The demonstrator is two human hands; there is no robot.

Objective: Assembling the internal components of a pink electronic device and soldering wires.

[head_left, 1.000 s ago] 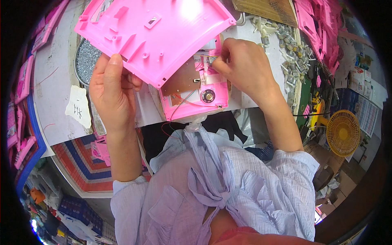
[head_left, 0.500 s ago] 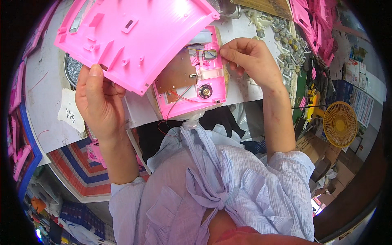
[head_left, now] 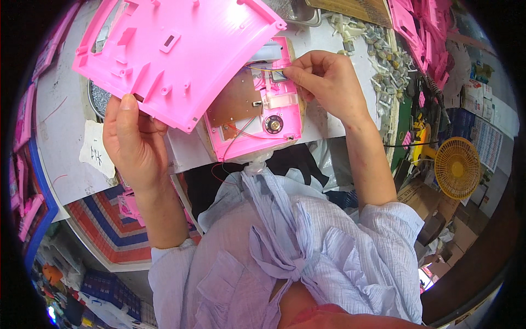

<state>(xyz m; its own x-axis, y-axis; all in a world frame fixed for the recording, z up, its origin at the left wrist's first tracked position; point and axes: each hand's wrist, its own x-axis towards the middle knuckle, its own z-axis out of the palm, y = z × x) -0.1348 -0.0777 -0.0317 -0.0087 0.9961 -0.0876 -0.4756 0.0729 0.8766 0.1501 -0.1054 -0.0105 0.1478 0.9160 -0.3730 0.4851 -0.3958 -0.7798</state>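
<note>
An open, rectangular pink plastic casing (head_left: 292, 122) lay at the near edge of a white-topped worktable (head_left: 60, 137), directly in front of the seated person. Inside it sat a flat brown circuit board (head_left: 235, 104), a round black speaker (head_left: 273, 124) with a pale centre, and thin red wires (head_left: 241, 131) that trailed over the near side. A thin yellow wire (head_left: 263, 69) crossed the casing's far part.

The person's right hand (head_left: 331, 82) was at the casing's right side, thumb and forefinger drawn together where the yellow wire ended from view; whether they gripped it could not be told. The left hand (head_left: 134, 137) gripped a broad pink plastic cover (head_left: 213, 55) by its near edge, thumb on top. The cover was raised at a slant, its ribbed inner face showing, and hid part of the casing.

Farther out, a round metal dish of small silvery pieces (head_left: 99, 98) and a torn white paper slip (head_left: 94, 148) lay to the left. To the right were a heap of small grey and whitish parts (head_left: 392, 68) and a round yellow fan (head_left: 457, 167).
</note>
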